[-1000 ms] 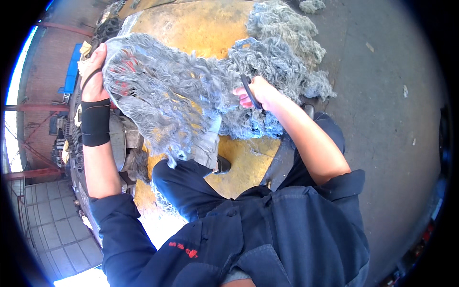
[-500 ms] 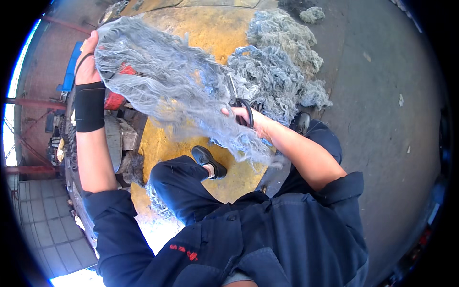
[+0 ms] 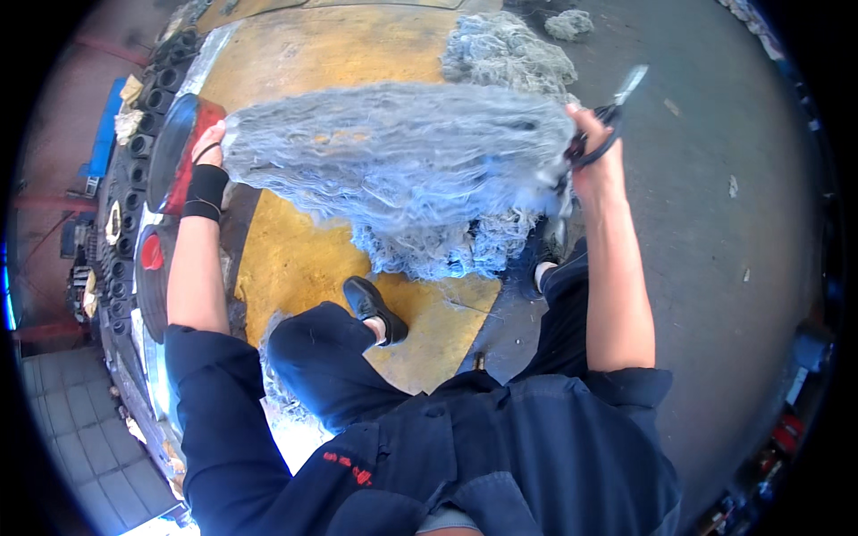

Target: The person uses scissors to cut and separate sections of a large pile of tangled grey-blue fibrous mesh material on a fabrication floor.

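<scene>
A wide bundle of grey-blue yarn (image 3: 393, 152) is stretched sideways in front of me, its strands running lengthwise. My left hand (image 3: 210, 143), with a black band at the wrist, is closed on the bundle's left end. At the opposite end, my right hand (image 3: 601, 152) is closed around the black handles of a pair of scissors (image 3: 631, 86), blades pointing up and away to the right. That same hand also seems to grip the yarn's right end; motion blurs the spot. Beneath and beyond the bundle lies a pile of tangled grey yarn (image 3: 509, 55), partly hidden.
The yarn pile lies on yellow floor plating (image 3: 331, 45), beside dark grey floor (image 3: 715, 232). On the left stand a red and black round object (image 3: 183, 152) and rows of dark ring-shaped parts (image 3: 138, 170). A small yarn clump (image 3: 569, 25) lies far off. My shoe (image 3: 375, 308) rests on the yellow plating.
My right hand, with the scissors, has swung up and right from beside the yarn's hanging end. My left hand has come slightly lower and right. The bundle now stretches nearly level between both hands.
</scene>
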The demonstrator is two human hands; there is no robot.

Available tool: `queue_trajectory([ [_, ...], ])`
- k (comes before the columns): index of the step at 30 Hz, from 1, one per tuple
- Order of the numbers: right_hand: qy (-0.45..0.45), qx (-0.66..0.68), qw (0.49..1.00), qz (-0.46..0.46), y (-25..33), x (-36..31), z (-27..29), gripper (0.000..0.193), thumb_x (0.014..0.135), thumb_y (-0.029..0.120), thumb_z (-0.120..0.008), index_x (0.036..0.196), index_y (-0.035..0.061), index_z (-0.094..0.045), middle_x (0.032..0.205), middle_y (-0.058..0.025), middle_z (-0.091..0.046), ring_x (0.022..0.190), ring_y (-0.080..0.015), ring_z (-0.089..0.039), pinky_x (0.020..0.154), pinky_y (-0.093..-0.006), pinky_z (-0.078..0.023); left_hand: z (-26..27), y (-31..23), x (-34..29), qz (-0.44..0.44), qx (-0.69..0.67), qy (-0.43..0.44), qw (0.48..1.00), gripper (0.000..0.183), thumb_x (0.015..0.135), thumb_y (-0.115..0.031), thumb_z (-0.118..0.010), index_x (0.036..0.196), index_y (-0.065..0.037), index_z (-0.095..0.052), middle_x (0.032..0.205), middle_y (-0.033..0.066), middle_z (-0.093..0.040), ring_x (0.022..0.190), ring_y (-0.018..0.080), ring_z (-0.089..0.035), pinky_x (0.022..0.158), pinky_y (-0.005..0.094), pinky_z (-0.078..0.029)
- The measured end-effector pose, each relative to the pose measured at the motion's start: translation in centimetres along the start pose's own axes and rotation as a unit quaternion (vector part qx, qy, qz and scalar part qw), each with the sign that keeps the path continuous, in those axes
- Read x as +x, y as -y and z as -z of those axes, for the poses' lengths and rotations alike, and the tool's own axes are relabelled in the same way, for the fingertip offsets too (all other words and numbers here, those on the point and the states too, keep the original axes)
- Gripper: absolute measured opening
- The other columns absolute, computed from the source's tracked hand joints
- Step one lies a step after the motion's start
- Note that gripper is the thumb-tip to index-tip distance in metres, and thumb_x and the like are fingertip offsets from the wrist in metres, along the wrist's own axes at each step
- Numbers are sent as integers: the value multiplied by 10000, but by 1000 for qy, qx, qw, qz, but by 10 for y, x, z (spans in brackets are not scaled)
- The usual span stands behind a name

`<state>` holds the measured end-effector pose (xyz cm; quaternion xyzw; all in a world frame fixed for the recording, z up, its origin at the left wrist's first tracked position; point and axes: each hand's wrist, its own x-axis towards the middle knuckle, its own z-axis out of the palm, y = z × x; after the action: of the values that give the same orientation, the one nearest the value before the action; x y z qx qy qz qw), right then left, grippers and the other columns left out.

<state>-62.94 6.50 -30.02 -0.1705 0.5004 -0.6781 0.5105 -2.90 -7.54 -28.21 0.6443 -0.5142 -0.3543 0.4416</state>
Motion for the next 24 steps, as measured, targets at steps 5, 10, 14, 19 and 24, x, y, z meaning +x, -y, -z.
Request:
queue_trajectory([
  [5,22,-77,994,-74,-24,1,6,236,769,92,-708,673,125,-495,551,52,-447,436,-63,-388,416,-227,-265,0,89,31,42,-24,-11,999,270,912,-256,-547,867,-12,-652,798,30,-626,744,123,-542,708,281,-431],
  [10,45,-65,986,-146,-54,1,-4,176,766,64,-695,684,70,-540,580,10,-503,447,-76,-448,404,-208,-334,-5,149,19,78,-9,-26,997,280,885,-266,-592,989,-9,-635,916,57,-641,801,169,-579,719,306,-465],
  [14,66,2,974,-218,-73,-15,-13,99,783,-11,-625,732,-42,-547,707,-96,-532,614,-177,-557,598,-324,-605,-94,124,-27,191,83,-123,970,695,730,-345,-766,1271,-54,-440,1162,103,-520,1014,230,-546,708,370,-511],
  [19,40,38,960,-274,-89,-25,-35,67,783,-61,-568,729,-74,-531,725,-128,-493,632,-213,-540,643,-418,-619,-174,96,-141,235,-234,313,890,348,893,-278,-562,1008,51,-557,980,216,-628,799,323,-659,657,392,-566],
  [24,62,75,954,-285,-100,-33,-42,48,781,-63,-557,741,-77,-535,720,-134,-493,620,-228,-530,678,-446,-612,-291,57,-296,491,-454,364,648,597,824,-468,-640,1042,82,-557,1173,274,-530,1155,396,-499,1006,467,-401],
])
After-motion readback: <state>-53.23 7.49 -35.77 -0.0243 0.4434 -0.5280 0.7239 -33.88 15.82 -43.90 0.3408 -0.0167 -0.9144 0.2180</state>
